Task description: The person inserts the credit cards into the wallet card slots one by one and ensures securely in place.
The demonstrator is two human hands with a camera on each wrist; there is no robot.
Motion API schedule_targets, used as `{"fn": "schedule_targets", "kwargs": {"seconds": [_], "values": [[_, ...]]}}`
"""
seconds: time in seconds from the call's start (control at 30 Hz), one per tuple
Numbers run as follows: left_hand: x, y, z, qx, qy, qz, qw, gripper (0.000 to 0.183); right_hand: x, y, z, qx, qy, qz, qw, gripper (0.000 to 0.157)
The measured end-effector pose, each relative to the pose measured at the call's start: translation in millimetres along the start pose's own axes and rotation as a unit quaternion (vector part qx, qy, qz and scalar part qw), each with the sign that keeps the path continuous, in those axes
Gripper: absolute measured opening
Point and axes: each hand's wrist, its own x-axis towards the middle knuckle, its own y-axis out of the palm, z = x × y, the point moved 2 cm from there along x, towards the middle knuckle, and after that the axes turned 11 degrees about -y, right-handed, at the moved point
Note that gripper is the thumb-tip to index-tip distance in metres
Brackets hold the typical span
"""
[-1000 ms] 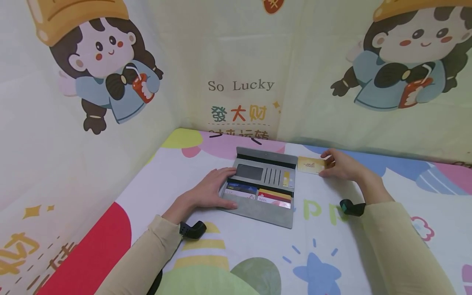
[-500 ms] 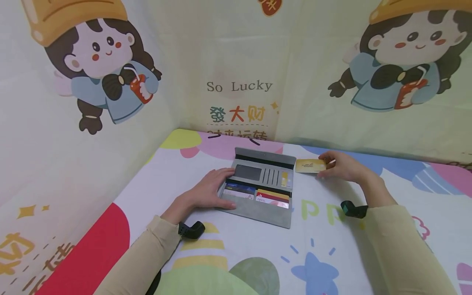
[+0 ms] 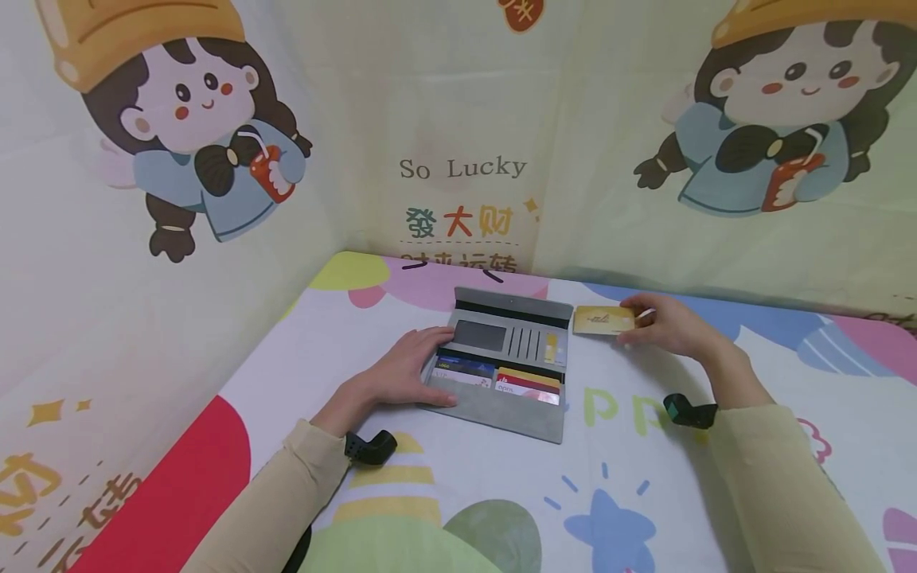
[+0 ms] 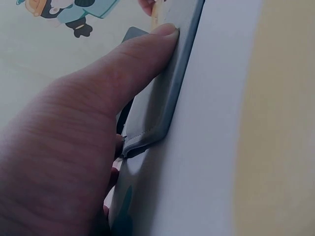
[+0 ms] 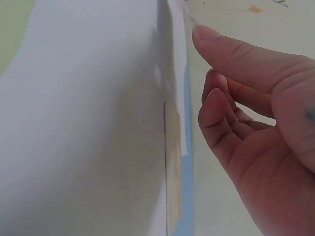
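Note:
A grey long wallet lies spread flat on the patterned cloth, its inside facing up. My left hand rests on its left edge, fingers relaxed; the thumb presses its front panel in the left wrist view. To the right, my right hand pinches a gold card by its right end. The card is just beside the wallet's upper right edge. In the right wrist view, only a thin edge of the held card shows at the thumb tip.
Blue-topped cards and red-and-white cards fill the wallet's lower pockets; a yellow-and-white card shows in an upper slot. A cream card-like strip lies near the cloth wall. Wall cloths rise behind and left.
The gold card has tilted slightly in my right hand, its face now level beside the wallet. My left hand and the wallet stay in place; the whole view has shifted slightly.

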Motion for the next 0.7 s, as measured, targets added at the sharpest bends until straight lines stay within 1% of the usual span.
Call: {"fn": "schedule_targets", "kwargs": {"seconds": [0.2,0.4,0.5,0.7], "values": [[-1.2,0.5,-0.2,0.000,0.000,-0.004,1.0000,0.102,-2.5,-1.5,1.5,0.001,0.001,-0.006,1.000,0.063],[-1.9,0.5,-1.0,-0.005,0.003,-0.006,1.0000,0.101,-6.3,-3.1,2.6,0.015,-0.015,-0.014,1.000,0.062],[-2.0,0.3,-1.5,-0.003,-0.005,-0.001,1.0000,0.102,-8.9,-3.4,2.6,0.019,-0.014,-0.017,1.000,0.061],[-1.7,0.9,-0.6,0.001,-0.013,0.002,0.9999,0.103,-14.0,-2.1,1.8,0.010,-0.016,-0.020,1.000,0.063]]}}
